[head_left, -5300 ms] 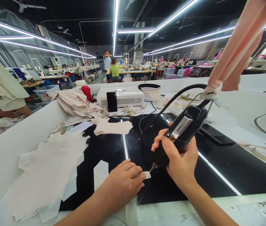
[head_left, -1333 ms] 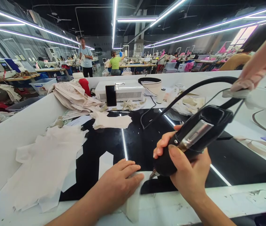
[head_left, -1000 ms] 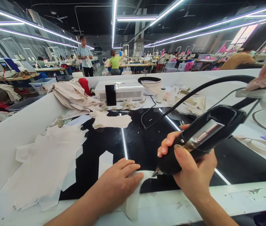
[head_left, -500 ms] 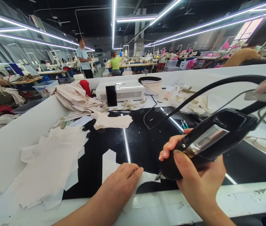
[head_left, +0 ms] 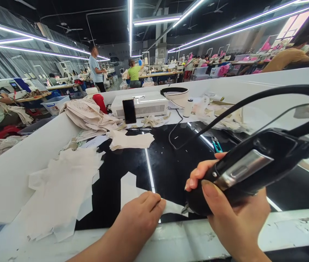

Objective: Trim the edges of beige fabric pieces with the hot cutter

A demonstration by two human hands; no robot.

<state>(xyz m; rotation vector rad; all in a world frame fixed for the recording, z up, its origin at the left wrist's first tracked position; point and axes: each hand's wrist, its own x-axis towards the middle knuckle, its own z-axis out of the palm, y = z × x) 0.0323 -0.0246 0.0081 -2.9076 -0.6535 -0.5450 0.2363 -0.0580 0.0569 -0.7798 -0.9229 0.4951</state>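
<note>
My right hand (head_left: 233, 222) is wrapped around a black handheld power tool (head_left: 255, 165) with a silver plate on its side, a narrow metal tip and a thick black cable. The tip points down and left, at the right end of a white fabric piece (head_left: 128, 187); whether it touches cannot be told. Over the middle of that piece lies my left hand (head_left: 140, 214), its fingers bent together and pressing the cloth, partly hiding it. Both rest at the front of a black work surface (head_left: 167, 163). Left of them spreads a pile of white cut pieces (head_left: 61, 185).
Behind stand a white vented box (head_left: 149, 107), a phone (head_left: 129, 111) and a round visor (head_left: 176, 96). Stacked cream pieces (head_left: 131, 140) and teal snips (head_left: 216, 145) lie on the surface. White side walls (head_left: 4, 178) enclose the table. Other people sit or stand beyond.
The tool and my right hand have shifted slightly right and a little down. My left hand stays on the fabric piece, its fingers slightly more bent. The view has tilted a little.
</note>
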